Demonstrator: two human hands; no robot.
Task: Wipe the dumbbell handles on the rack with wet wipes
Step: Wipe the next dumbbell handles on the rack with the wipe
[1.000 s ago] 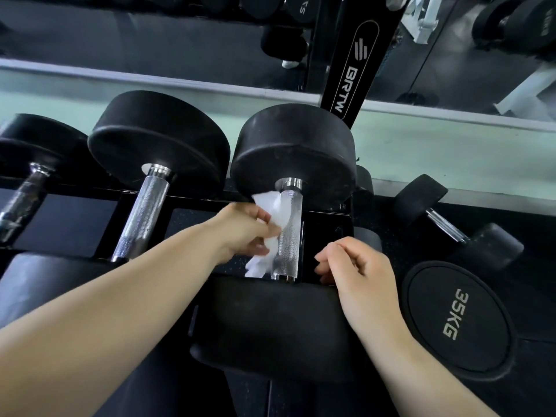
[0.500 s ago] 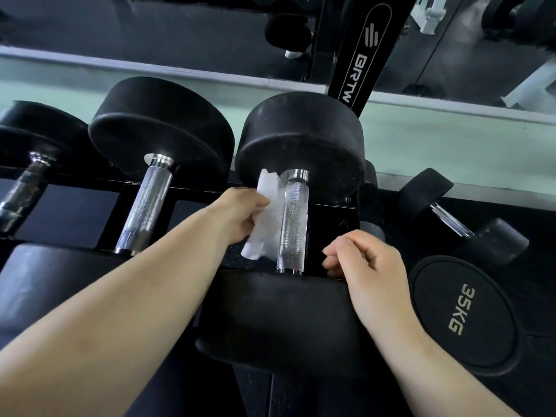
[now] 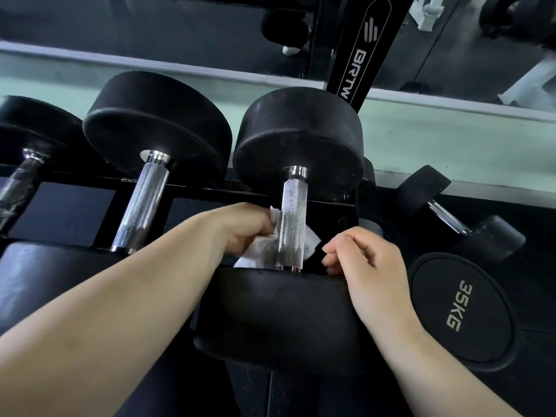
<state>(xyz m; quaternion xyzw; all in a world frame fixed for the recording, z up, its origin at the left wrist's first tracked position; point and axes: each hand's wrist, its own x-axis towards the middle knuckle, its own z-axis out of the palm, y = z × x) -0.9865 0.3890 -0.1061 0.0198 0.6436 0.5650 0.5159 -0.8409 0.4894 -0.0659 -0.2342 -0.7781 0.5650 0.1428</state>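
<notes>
Wiping underway: your left hand [image 3: 246, 227] clamps the wet wipe [image 3: 258, 251] beneath this handle [image 3: 293, 212]; your right hand [image 3: 367, 263] sits curled, empty. Neighbouring handle [image 3: 144, 200]: whether wiped, cannot tell.

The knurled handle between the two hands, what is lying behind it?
A white wet wipe passes behind the handle, showing on both sides. The left hand grips its left end. The handle covers the wipe's middle part.
</notes>
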